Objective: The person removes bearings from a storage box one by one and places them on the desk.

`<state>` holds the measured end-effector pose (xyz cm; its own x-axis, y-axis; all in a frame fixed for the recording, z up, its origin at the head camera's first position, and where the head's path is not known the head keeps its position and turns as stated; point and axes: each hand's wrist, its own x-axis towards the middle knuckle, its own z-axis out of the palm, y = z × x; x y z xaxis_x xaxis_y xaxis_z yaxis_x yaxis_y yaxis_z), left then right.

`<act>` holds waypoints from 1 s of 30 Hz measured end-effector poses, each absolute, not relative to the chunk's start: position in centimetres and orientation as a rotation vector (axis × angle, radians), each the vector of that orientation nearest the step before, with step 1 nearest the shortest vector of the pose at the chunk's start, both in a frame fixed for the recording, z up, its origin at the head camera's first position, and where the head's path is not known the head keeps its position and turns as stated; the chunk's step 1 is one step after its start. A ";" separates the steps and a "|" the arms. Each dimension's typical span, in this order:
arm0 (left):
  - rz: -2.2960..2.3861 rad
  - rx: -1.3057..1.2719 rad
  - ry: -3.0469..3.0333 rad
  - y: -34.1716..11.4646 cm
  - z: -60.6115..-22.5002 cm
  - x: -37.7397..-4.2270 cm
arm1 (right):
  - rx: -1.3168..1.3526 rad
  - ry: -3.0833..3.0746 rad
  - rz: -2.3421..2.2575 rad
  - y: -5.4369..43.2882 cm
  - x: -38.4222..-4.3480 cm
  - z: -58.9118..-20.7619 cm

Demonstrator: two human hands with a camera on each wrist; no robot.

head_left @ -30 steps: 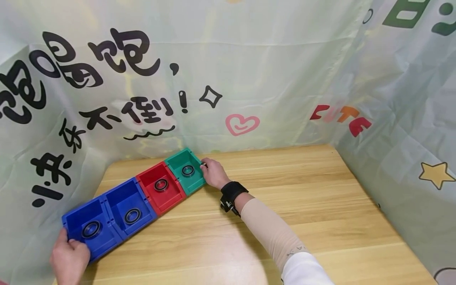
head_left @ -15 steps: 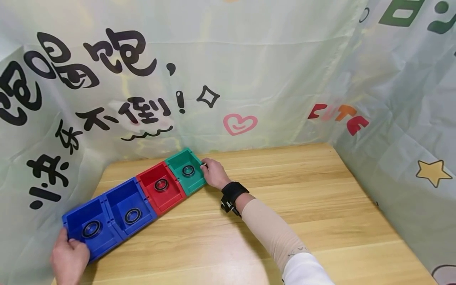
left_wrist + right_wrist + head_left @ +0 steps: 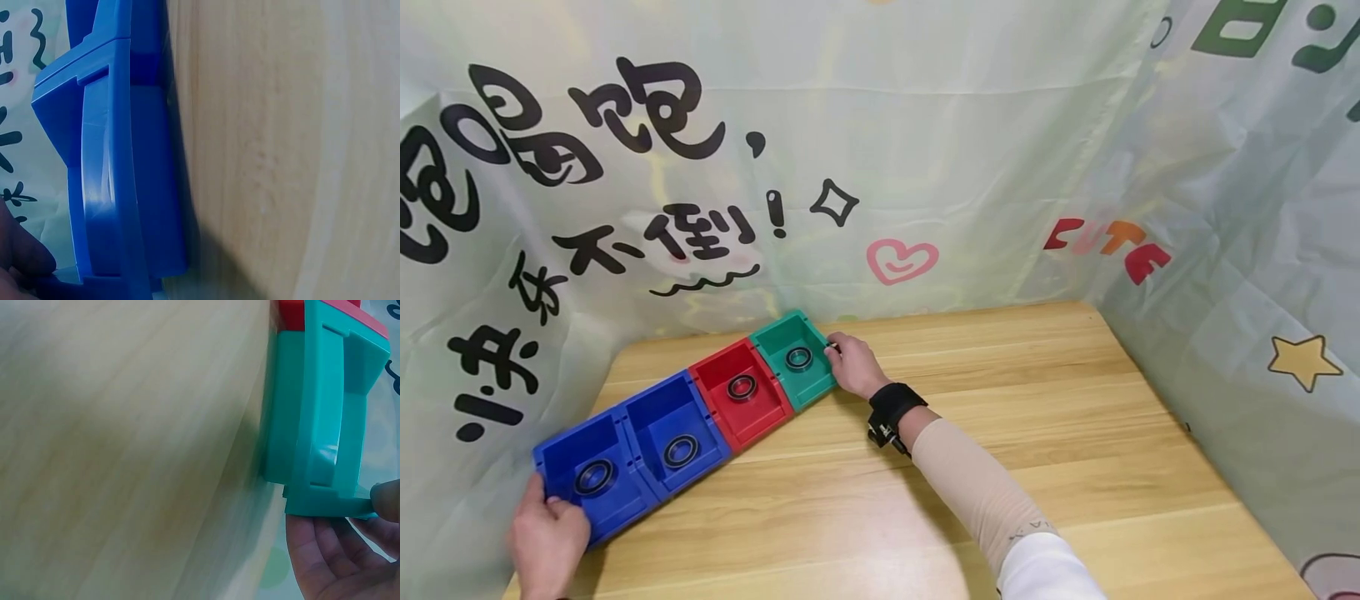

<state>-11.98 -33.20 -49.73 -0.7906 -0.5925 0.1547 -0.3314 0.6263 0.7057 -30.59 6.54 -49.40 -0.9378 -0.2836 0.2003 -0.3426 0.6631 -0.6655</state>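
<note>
A joined row of plastic bins runs diagonally across the left of the table in the head view: a near blue bin [image 3: 632,500], a second blue bin [image 3: 658,404], a red bin [image 3: 722,360] and a green bin [image 3: 781,332]. One dark-rimmed ring, like a ball bearing [image 3: 666,454], lies in each. My left hand [image 3: 550,533] grips the outer wall of the near blue bin. At the far end my right hand [image 3: 856,367] pinches the green bin's outer wall, thumb [image 3: 386,499] over the rim and fingers [image 3: 309,547] outside, as the right wrist view shows.
The wooden table [image 3: 1000,400] extends right of the bins. A pale printed fabric backdrop [image 3: 985,167] stands along the table's back and both sides, close behind the green bin. A black camera strap [image 3: 895,404] circles the right wrist.
Against the table and backdrop, the row of bins and both hands have shifted slightly right. Both grips stay the same, and the rings keep their places inside the bins.
</note>
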 end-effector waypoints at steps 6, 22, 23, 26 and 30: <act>-0.967 0.695 -2.473 -33.0 -49.8 -12.1 | 0.534 -2.777 1.158 7.0 -30.4 -49.5; -0.975 0.656 -2.507 -33.0 -49.5 -12.6 | 0.532 -2.755 1.146 7.6 -30.0 -49.5; -0.975 0.660 -2.512 -33.0 -49.5 -12.7 | 0.531 -2.757 1.146 7.7 -30.0 -49.5; -0.984 0.663 -2.517 -33.0 -49.5 -12.8 | 0.529 -2.762 1.143 7.8 -29.9 -49.4; -0.993 0.654 -2.528 -32.9 -49.4 -13.0 | 0.519 -2.755 1.147 8.1 -29.8 -49.4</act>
